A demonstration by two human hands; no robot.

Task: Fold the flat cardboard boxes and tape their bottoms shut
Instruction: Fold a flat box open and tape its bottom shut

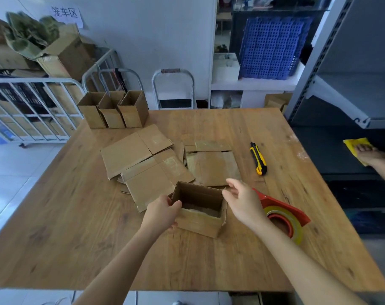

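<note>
The open box (198, 223) is standing upright on the counter (209, 260), near its front edge, with the mouth facing up. The left hand (163, 213) is holding the left wall of this box, its fingers curled over the rim. The right hand (242, 201) is hovering at the far right corner of the box with the fingers spread and relaxed, holding nothing. I cannot tell if it is touching the cardboard. The box is already folded into shape and its bottom flaps seem closed, but the underside is hidden, so I cannot say whether the tape is on.

Just to the right of the box the tape dispenser (284, 214) is lying, not in use. Behind the box a loose pile of flat boxes (143, 159) is waiting, and one more flat box (211, 166) is lying behind and a little to the right. Further right of that, the yellow knife (258, 158) is resting on the counter. Far behind the box, at the left back corner, three finished boxes (113, 111) are standing in a row.

So I judge the work is about halfway: three boxes done, one in hand, several flat ones still left.

Well to the right of the box, another person's hand (371, 154) is pressing a yellow cloth (354, 146) on a shelf.
</note>
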